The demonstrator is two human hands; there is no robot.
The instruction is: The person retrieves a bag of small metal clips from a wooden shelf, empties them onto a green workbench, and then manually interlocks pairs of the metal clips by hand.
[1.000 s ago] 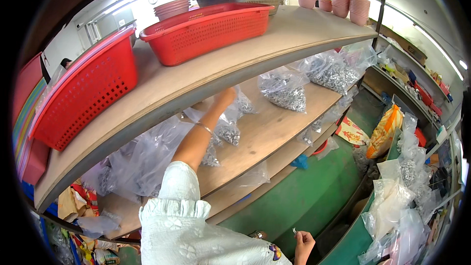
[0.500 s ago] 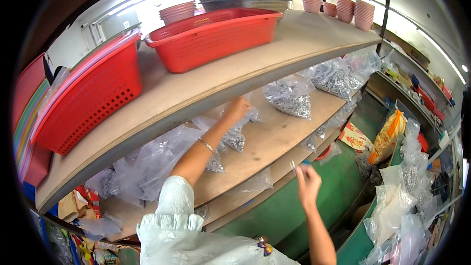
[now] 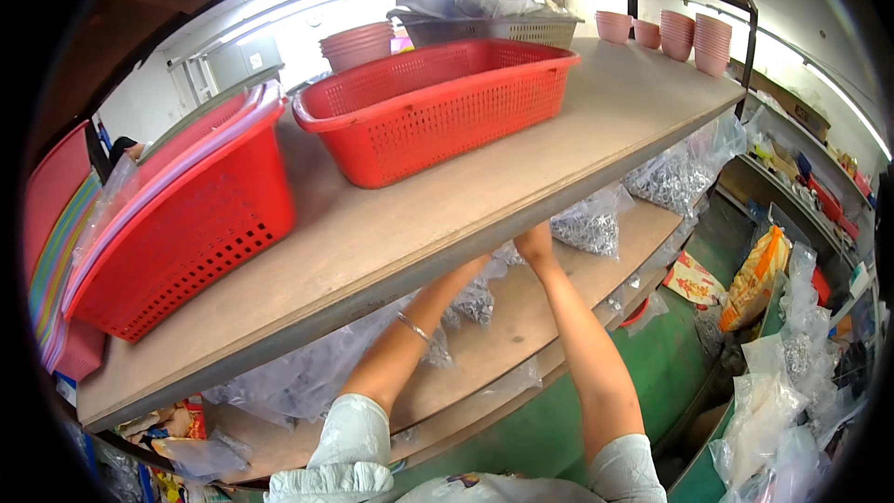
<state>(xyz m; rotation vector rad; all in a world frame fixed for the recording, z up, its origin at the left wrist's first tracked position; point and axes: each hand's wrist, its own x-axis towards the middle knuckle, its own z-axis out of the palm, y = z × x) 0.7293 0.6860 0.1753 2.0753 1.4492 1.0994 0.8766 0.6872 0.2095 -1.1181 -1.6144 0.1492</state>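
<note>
Both my arms reach under the upper wooden shelf board [image 3: 447, 196]. My left forearm [image 3: 419, 321], with a silver bangle at the wrist, runs in beneath the board edge, which hides the left hand. My right hand [image 3: 534, 242] shows only in part below that edge, its fingers hidden. Whatever either hand holds is out of sight. Close to the hands, a clear plastic bag of small shiny metal parts [image 3: 477, 301] sits on the lower shelf [image 3: 521, 317]. Just right of my right hand stands another clear bag of metal parts [image 3: 589, 225].
On the upper board are a red perforated basket [image 3: 447, 135], a stack of red baskets [image 3: 196, 233] at left and stacked pink bowls [image 3: 712, 42] at far right. More bagged metal parts [image 3: 675, 175] lie along the lower shelf. A yellow-orange sack [image 3: 754, 279] stands at right.
My right hand, earlier low at the right pinching a thin pale item, has moved up and under the board beside the left. My left hand has gone out of sight behind the edge.
</note>
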